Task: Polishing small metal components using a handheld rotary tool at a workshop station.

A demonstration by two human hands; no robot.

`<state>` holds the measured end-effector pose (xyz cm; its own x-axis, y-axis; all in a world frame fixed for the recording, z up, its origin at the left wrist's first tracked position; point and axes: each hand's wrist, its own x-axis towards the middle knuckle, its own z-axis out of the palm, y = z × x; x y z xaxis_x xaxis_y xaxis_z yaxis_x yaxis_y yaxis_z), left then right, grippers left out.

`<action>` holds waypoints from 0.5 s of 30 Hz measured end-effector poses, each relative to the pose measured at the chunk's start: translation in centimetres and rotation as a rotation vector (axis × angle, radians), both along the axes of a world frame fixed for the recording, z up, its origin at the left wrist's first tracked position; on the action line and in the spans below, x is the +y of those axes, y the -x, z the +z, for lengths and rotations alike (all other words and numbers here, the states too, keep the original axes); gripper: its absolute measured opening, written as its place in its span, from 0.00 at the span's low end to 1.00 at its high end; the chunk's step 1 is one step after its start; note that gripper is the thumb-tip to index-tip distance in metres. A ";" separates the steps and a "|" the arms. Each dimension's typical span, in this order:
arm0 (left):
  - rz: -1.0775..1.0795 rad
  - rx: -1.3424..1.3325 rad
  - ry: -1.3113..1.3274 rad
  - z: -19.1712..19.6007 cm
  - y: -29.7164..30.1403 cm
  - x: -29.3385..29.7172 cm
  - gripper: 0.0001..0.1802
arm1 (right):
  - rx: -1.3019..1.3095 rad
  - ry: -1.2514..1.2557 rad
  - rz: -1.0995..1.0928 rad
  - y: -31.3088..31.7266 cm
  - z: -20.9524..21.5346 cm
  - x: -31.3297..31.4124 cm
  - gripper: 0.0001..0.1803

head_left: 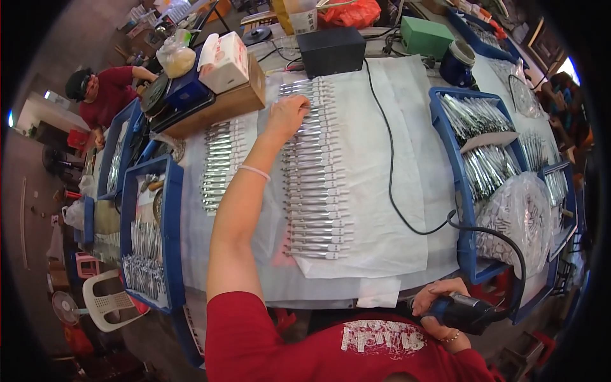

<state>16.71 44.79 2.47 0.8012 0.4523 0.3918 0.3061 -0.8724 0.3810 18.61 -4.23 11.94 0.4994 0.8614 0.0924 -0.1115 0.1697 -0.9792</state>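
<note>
While right hand [435, 305] wraps corded handheld tool [470, 313], lower right, left hand [290, 117] hovers at silver rods [318, 231], upper centre, pinch unclear; rods likely light, stiff, slippery; best held mid-shaft.

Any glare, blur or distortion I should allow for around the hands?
Head view: fisheye bows the worktable's front edge and blacks out the corners; bright glints streak the metal rods and the clear plastic bag; the left hand is well lit, but its fingertip contact is too small to judge; the floor around the white plastic chair is dimmer.
</note>
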 end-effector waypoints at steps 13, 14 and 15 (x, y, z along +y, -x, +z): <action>-0.109 0.114 0.168 0.6 -2.0 1.1 0.07 | -0.112 0.044 0.066 -1.2 -1.0 0.1 0.28; -0.118 0.076 0.220 0.6 -2.3 0.8 0.08 | -0.107 0.044 0.056 -1.1 -0.6 0.0 0.28; -0.102 -0.035 0.203 0.9 -2.3 1.0 0.08 | -0.103 0.048 0.047 -1.1 -0.4 -0.1 0.29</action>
<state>19.01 45.81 3.41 0.8343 0.4422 0.3293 0.2039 -0.8024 0.5609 19.67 -4.36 11.55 0.4486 0.8881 0.0998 -0.0162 0.1197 -0.9927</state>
